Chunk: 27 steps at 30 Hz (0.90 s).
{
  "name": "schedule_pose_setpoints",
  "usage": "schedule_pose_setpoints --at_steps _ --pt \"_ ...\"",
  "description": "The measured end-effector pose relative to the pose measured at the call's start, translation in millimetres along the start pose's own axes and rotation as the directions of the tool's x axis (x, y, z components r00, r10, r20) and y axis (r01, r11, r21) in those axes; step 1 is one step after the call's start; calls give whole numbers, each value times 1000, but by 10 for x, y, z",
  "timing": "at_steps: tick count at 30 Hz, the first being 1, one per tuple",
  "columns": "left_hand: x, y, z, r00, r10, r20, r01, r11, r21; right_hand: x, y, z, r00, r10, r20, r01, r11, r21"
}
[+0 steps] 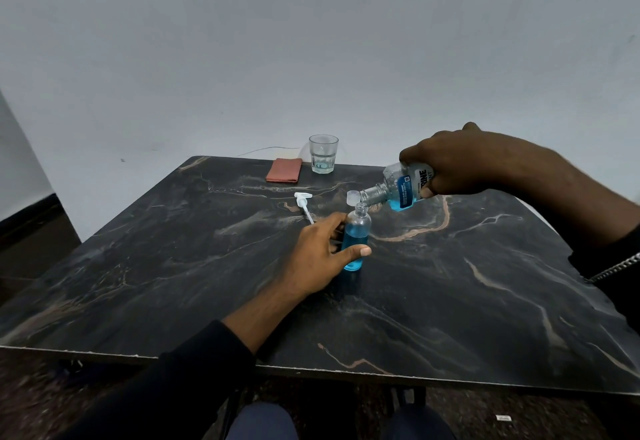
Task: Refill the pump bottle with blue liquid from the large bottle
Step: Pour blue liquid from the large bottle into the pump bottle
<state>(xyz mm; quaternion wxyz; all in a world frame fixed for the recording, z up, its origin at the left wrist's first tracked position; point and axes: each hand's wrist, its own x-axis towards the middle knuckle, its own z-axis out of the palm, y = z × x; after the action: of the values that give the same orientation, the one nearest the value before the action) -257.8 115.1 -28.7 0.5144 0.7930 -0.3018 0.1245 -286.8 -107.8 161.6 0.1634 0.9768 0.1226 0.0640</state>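
Right hand (460, 162) tilts "RINE"-labelled large bottle (401, 186) over pump bottle (356, 235)

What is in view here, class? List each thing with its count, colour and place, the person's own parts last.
pump bottle: one, clear, partly filled blue, upright mid-table, pump off.
large bottle: one, clear, blue liquid and label, tilted, neck at the pump bottle's mouth.
pump head: one, white, lying left of the bottles.
cap: one, clear, just behind the pump bottle.
glass: one, clear, far table edge.
folded item: one, reddish brown, left of the glass.
table: one, dark marbled.
left hand: one, grips the pump bottle.
right hand: one, holds the large bottle.
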Motion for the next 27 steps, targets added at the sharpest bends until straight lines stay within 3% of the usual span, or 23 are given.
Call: schedule_pose_setpoints --at_steps 27 --pt "1 34 -10 1000 -12 -5 12 1000 8 -2 -50 -21 1000 14 13 -13 998 -57"
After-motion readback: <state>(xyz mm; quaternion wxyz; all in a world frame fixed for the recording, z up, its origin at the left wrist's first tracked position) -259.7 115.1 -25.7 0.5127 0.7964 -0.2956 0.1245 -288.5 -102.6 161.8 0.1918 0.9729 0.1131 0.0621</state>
